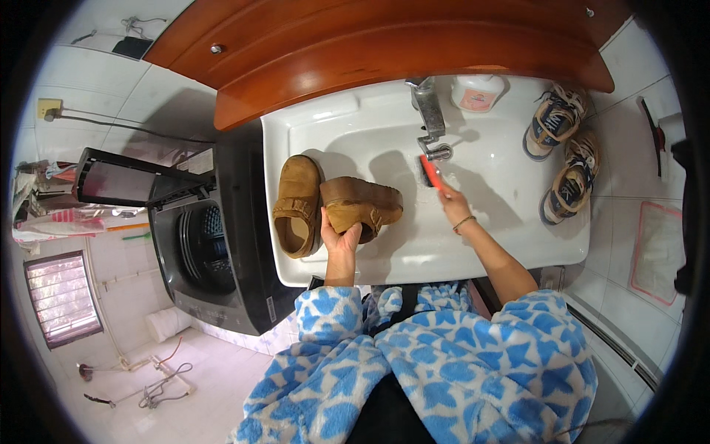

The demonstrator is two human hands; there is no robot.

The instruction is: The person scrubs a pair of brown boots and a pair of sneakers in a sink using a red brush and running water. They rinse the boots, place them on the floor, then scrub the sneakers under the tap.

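My left hand (341, 244) grips a brown suede clog (363, 202) at its heel, turned on its side so that the thick sole faces the faucet. The matching clog (297, 205) lies just left of it on the rim of the white sink (355, 269). In my right hand (456, 208) is a scrub brush (430, 172) with a red handle and dark bristles. The brush is in the basin, right below the spout of the metal faucet (430, 114). Whether water is running is hard to tell.
A pair of dark blue sneakers (554, 122) stands on the sink's right side. Behind the faucet's right is a white bottle (478, 91) bearing a label. A top-loading washing machine (222, 294) with its lid raised adjoins the left. A wooden cabinet (388, 41) overhangs the back edge.
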